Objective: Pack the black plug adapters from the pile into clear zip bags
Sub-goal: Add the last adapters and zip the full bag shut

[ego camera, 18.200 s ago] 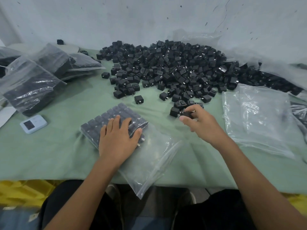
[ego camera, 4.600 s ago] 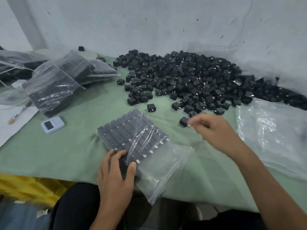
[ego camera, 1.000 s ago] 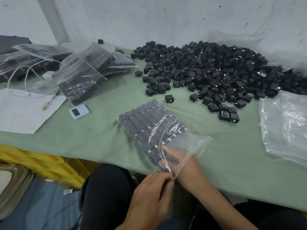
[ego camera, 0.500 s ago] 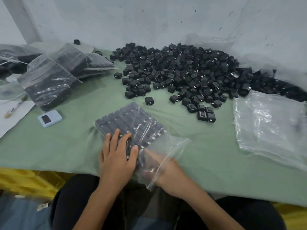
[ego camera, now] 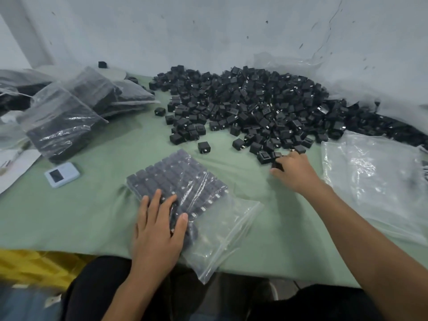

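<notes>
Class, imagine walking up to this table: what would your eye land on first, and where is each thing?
First, the pile of black plug adapters heaped along the far side of the green table, against the wall. Next, the clear zip bag in front, holding neat rows of adapters, with the left hand pressing flat on it while the right hand pinches an adapter at the pile's near edge. At far left lie stacked filled bags.

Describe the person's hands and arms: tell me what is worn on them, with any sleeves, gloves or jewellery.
Nothing is worn on either one. The left hand and right hand have no gloves, and no rings show on the fingers. Neither wrist carries a watch, band or bracelet. The left forearm and right forearm have no sleeve anywhere down to the picture's edge. No markings or tape are visible.
</notes>
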The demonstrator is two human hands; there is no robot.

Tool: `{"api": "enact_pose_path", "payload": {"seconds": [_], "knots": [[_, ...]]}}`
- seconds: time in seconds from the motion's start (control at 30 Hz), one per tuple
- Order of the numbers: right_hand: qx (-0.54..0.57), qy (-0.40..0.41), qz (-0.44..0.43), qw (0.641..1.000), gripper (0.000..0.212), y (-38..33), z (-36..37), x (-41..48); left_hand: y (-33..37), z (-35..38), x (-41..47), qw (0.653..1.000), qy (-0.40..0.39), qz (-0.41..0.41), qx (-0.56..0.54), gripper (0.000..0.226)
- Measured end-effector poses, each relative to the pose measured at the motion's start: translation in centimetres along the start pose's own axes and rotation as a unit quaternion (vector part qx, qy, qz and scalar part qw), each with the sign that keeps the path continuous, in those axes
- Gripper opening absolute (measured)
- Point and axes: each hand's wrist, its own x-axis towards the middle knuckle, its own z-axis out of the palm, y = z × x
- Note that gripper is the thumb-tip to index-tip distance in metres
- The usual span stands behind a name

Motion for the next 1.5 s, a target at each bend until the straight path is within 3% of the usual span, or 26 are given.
{"api": "enact_pose_path", "payload": {"seconds": [0.1, 0.27, 0.37, 0.6, 0.7, 0.8, 0.93, 1.07, 1.17, 1.33, 1.5], "knots": [[0.040, 0.041, -0.021, 0.998, 0.025, 0.2, 0.6, -0.4, 0.0, 0.0, 0.0, 1.000, 0.002, 0.000, 0.000, 0.052], [0.099, 0.033, -0.076, 0.992, 0.029, -0.4, 0.9, -3.2, -0.2, 0.1, 0.0, 1.000, 0.002, 0.007, -0.009, 0.050], [0.187, 0.008, -0.035, 0.982, 0.047, -0.5, 1.1, -4.6, 0.0, 0.1, 0.0, 1.000, 0.002, 0.004, -0.009, 0.050], [0.260, 0.001, 0.020, 0.966, 0.040, -0.6, 0.8, -8.4, 0.4, -0.3, 0.0, 1.000, -0.009, 0.004, -0.012, 0.052], [0.417, 0.035, 0.067, 0.906, 0.037, -1.1, -0.1, -12.9, 0.4, -0.3, 0.0, 1.000, -0.008, 0.011, -0.016, 0.053], [0.562, -0.033, 0.030, 0.826, 0.036, -2.5, -1.6, -18.4, 0.3, -0.1, 0.1, 1.000, -0.005, 0.013, -0.014, 0.052], [0.549, -0.167, -0.021, 0.819, 0.036, -7.4, -1.1, -21.5, 0.2, -0.1, 0.1, 1.000, -0.002, 0.015, -0.016, 0.060], [0.529, -0.128, -0.016, 0.839, 0.019, -12.3, 0.4, -19.8, 0.1, -0.1, 0.1, 1.000, -0.008, 0.017, -0.015, 0.051], [0.568, -0.105, 0.034, 0.816, 0.012, -14.7, 1.0, -18.4, 0.3, -0.2, 0.0, 1.000, -0.013, 0.016, -0.010, 0.053], [0.552, -0.062, 0.006, 0.832, 0.026, -16.7, 2.1, -17.3, 0.4, -0.3, 0.0, 1.000, -0.018, 0.017, -0.006, 0.055], [0.599, -0.065, 0.021, 0.798, 0.033, -16.6, 2.8, -17.1, 0.4, -0.4, -0.1, 1.000, -0.019, 0.019, -0.012, 0.053]]}}
